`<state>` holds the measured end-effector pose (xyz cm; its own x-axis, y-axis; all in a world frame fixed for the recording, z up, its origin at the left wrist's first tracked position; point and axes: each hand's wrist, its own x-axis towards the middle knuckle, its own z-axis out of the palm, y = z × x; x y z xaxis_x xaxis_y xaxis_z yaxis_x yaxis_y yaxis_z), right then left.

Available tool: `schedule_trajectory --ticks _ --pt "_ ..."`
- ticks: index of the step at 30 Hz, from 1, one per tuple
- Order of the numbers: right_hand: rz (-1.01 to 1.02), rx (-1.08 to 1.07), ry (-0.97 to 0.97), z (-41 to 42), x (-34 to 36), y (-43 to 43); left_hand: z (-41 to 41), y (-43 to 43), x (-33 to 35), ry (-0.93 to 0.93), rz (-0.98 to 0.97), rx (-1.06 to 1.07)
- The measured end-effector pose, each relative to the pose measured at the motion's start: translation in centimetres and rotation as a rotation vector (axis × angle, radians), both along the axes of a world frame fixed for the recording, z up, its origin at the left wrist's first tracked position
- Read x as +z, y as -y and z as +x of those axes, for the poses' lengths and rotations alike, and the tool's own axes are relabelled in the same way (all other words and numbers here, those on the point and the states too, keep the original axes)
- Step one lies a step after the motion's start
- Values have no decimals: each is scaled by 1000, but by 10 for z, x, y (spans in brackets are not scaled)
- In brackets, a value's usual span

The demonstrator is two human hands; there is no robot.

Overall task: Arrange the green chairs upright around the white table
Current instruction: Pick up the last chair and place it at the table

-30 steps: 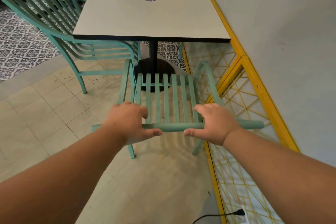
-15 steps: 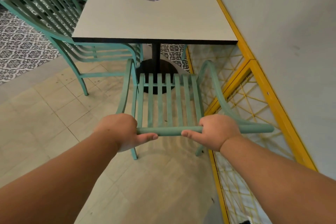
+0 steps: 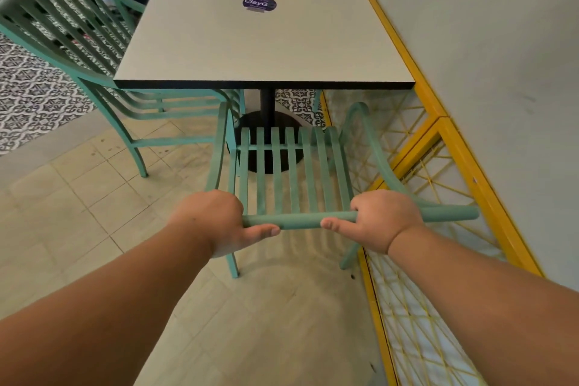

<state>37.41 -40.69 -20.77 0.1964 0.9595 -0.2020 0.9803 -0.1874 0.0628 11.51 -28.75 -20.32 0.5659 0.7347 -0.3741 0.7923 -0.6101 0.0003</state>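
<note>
On my feed both hands are clamped on the top rail [image 3: 297, 220] of the near chair [image 3: 291, 172]. My left hand [image 3: 216, 222] covers its left end and my right hand [image 3: 382, 219] sits further along, fingers curled over, thumbs on the near side. The chair stands upright on the tiled floor [image 3: 94, 213], facing the white table [image 3: 250, 47], close to its near edge. A second chair [image 3: 94, 72] stands at the table's left side. A yellow frame [image 3: 438, 122] lines the right wall.

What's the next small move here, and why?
Probably slide the green chair forward a little: the left hand and right hand grip its top rail, it stands upright, and most of it sits out in front of the white table.
</note>
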Motion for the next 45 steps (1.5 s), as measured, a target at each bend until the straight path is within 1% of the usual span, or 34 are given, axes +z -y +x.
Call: schedule_trajectory --ticks 13,20,27,32,35,37,39,42,43,45 --pt "11 -24 2 10 5 -8 10 -4 -2 31 -44 32" --pt "-28 -18 5 12 7 -8 11 -4 -2 10 -34 0" --pt "-69 -28 9 15 10 -12 11 -7 -4 112 -60 36" --pt "-121 -47 31 14 12 -15 9 -11 -1 154 -154 28" --pt "-199 -144 -23 9 18 -15 7 -13 1 138 -225 14" --pt "-174 -297 -116 -1 24 -9 7 -16 3 135 -292 -7" --pt "-59 -459 -244 -16 31 5 9 -21 5 125 -355 -43" --pt "117 -577 -385 -44 49 25 8 -27 13 128 -501 -42" --pt "171 -634 -400 -52 60 32 8 -31 21 118 -494 -91" --pt "219 -734 -386 -64 77 41 13 -46 39 104 -377 -278"
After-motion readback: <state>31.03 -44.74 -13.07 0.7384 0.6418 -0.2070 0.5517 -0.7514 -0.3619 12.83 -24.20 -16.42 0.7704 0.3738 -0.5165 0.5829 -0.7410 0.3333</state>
